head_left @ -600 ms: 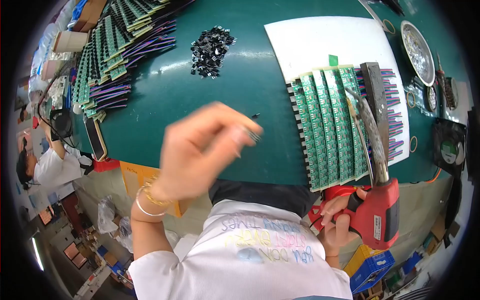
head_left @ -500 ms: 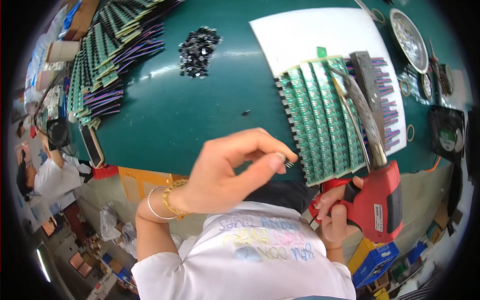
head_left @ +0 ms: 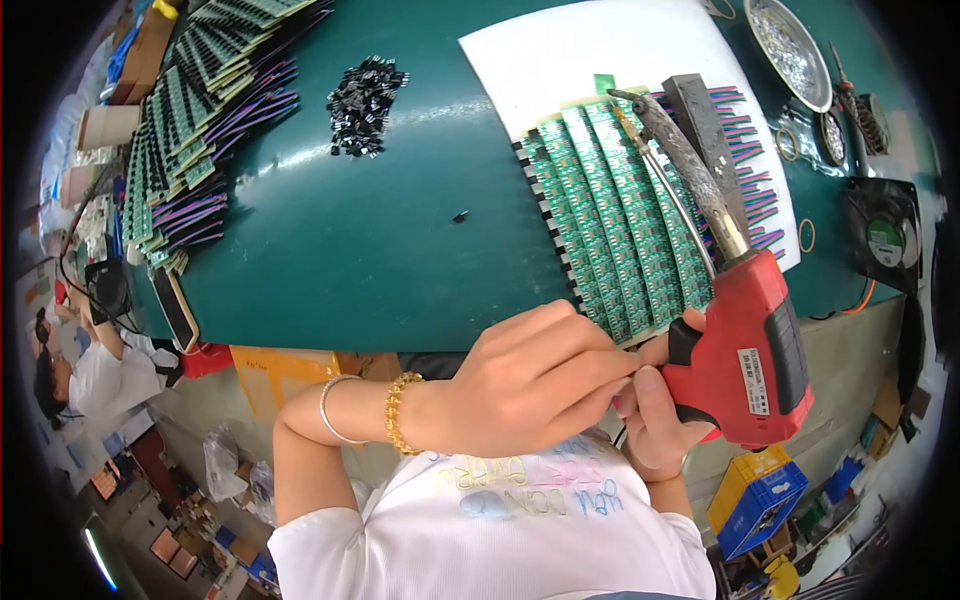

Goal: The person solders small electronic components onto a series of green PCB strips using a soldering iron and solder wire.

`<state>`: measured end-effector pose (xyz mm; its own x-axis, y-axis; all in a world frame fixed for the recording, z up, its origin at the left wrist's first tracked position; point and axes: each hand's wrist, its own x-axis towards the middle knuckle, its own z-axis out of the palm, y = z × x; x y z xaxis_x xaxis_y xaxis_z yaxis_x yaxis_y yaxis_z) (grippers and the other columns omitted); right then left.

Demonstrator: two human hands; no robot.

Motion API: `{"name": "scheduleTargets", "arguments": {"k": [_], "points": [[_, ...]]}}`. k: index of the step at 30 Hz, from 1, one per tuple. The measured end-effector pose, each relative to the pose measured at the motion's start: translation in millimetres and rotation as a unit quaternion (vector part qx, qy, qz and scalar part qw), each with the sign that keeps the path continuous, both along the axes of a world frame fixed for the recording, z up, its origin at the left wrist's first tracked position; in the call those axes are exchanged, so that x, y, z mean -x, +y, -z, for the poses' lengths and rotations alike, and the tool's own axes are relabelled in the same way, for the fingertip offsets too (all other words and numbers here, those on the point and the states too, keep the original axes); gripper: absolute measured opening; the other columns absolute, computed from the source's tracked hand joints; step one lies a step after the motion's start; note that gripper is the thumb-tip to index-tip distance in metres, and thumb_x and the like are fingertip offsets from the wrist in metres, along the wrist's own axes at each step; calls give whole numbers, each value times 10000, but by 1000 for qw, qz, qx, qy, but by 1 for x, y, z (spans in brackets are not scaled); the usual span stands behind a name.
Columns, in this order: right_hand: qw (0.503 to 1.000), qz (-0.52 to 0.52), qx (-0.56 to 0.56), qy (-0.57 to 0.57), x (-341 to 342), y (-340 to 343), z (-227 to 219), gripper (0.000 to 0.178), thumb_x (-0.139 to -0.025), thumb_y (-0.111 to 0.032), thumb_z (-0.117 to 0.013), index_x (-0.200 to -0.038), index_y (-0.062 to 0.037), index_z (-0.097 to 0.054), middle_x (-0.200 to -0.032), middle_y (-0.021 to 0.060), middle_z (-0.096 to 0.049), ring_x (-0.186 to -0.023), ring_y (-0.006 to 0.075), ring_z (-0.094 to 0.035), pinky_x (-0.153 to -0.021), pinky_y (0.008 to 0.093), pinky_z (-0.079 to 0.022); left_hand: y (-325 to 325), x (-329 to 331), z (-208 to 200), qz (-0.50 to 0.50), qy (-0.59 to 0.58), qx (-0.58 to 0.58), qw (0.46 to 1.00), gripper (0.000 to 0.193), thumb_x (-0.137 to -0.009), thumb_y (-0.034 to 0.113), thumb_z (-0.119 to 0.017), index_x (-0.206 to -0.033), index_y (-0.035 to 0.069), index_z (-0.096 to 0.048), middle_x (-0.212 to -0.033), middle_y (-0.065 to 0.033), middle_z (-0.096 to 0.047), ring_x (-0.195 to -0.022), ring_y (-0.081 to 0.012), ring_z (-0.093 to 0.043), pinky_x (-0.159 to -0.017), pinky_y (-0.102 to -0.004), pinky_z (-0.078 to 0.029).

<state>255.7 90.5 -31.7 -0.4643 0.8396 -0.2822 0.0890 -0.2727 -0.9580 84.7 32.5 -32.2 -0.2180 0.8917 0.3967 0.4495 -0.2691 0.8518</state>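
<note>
My left hand (head_left: 540, 380), with bracelets on its wrist, is closed in a pinch, and its fingertips meet the fingers of my right hand. The small pin connector seen in it half a second ago is now hidden by the fingers. My right hand (head_left: 660, 425) is wrapped round the grip of a red soldering gun (head_left: 745, 365). The gun's long barrel and thin feed tube point away from me, over a row of green circuit board strips (head_left: 605, 215). Black connectors line the left edge of those strips, which lie on a white sheet (head_left: 570, 55).
A dark bar (head_left: 705, 140) lies along the strips' right side, by coloured wires. On the green table are a pile of black connectors (head_left: 365, 105), one loose connector (head_left: 460, 216), stacked wired boards (head_left: 190, 130), a metal dish (head_left: 790, 55), a fan (head_left: 885, 240) and a phone (head_left: 176, 308).
My left hand has moved right, and its fingertips now meet my right hand's fingers. The connector has gone from sight. The whole view has shifted slightly, with the table things further left.
</note>
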Motion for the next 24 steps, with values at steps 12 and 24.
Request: {"name": "scheduleTargets", "arguments": {"k": [12,24], "points": [[995,56,-36,-72,-6,-7,8,482,-729,-26,-730,-1180,2,-562,-980,76,-619,-748,157,-603,-735,319,-499,-3,9,2,41,35,-28,998,314,-641,-51,-759,-947,-27,-695,-850,-90,-633,-683,-234,-603,-565,-311,-498],[998,-40,-28,50,-22,4,3,438,-950,-485,-579,-841,-67,-506,-673,55,-579,-640,223,-591,-649,362,-474,33,77,13,-119,169,31,978,168,-721,-89,-745,-852,-9,-676,-798,-96,-641,-669,-205,-609,-568,-274,-501]]}}
